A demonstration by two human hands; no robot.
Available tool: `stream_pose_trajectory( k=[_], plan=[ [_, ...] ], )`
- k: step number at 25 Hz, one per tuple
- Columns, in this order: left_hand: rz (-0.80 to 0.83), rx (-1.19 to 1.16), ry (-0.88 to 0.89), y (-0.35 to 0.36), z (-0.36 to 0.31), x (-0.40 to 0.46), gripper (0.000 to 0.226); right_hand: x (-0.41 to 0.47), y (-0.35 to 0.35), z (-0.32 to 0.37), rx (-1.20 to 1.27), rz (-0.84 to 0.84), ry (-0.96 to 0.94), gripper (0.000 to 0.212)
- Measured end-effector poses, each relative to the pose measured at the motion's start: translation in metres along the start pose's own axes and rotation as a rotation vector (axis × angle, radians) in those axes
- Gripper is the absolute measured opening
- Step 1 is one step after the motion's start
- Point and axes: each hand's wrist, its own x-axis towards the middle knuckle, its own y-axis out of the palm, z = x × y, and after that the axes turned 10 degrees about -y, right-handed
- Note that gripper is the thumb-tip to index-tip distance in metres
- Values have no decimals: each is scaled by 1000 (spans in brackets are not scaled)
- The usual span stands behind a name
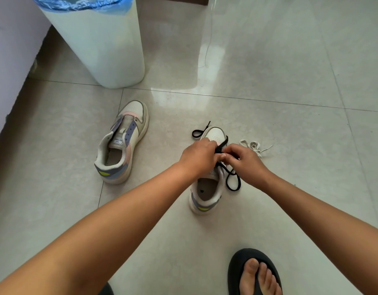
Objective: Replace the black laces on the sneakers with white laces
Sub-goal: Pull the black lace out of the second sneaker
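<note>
Hands meet over the right-side sneaker (pixel 207 188) on the floor (pixel 269 124), left hand (pixel 197 156) steadying it while right hand (pixel 240 159) pinches the black lace (pixel 232 179) to pull it out, white laces (pixel 255 146) waiting just beside, other sneaker (pixel 122 143) already bare.

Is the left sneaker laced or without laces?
Without laces. The left sneaker stands upright on the floor, its eyelets bare and its tongue exposed; no lace, black or white, shows on it.

arms (pixel 124 211): bare, no sleeves | right foot: black flip-flop (pixel 237 271), possibly rubber
</note>
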Motion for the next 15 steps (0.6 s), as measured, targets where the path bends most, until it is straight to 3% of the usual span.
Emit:
stream_pose_trajectory(
  k=[2,3,6,8,10,12,13,15],
  plan=[
    [27,-17,-29,-5,-2,7,21,0,-3,2,24,9,6,10],
    [19,-55,-54,-8,1,7,18,1,-5,1,149,-51,56,13],
    [-49,-232,-151,-17,23,3,14,3,-26,-10,1060,-463,414,20],
    [-66,-340,-242,-19,42,-3,12,-4,-45,-26,1424,-625,549,15],
    [-47,-417,-301,-16,50,-6,10,-9,-49,-31,1459,-576,585,21],
    [-82,-403,-288,-10,43,-9,13,-6,-43,-24,1304,-347,612,9],
    [-88,-378,-266,-6,35,-12,24,-3,-40,-20,1156,-197,624,21],
    [32,-280,-240,10,18,-26,65,4,-37,-12,916,7,583,41]
  ],
)
